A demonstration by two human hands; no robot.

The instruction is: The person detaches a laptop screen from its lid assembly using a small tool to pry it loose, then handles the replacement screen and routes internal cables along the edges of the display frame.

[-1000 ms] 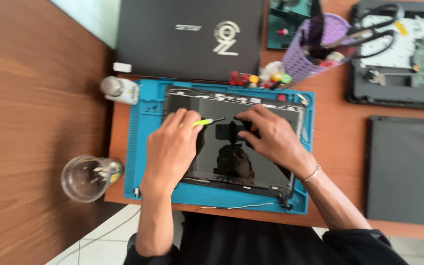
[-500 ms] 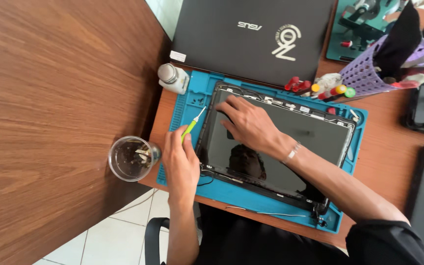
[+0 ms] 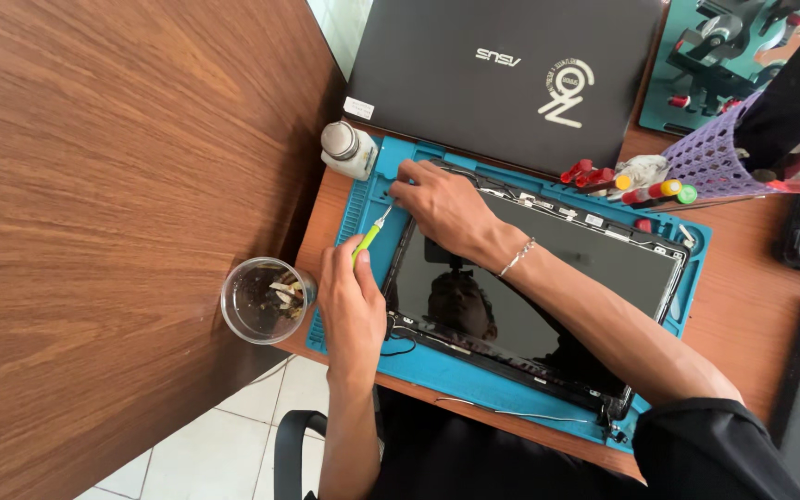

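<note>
A laptop screen panel [image 3: 548, 287] lies glass-up on a blue work mat [image 3: 363, 204] at the desk's near edge. My left hand [image 3: 352, 306] grips a small green-handled screwdriver [image 3: 369, 238], its tip pointing at the panel's upper left corner. My right hand [image 3: 442, 204] rests fingers-down on that same corner of the panel, wrist wearing a thin bracelet. The dark glass mirrors my head.
A closed black laptop [image 3: 502, 74] lies beyond the mat. A small white bottle [image 3: 346, 150] stands at the mat's corner, a glass cup [image 3: 259, 300] of small parts left of it. A purple basket [image 3: 724, 157], coloured screwdriver handles [image 3: 650, 190] and more laptops sit right.
The view has shifted right and closer. My right hand slid from the panel's middle to its upper left corner. My left hand with the screwdriver followed toward that corner.
</note>
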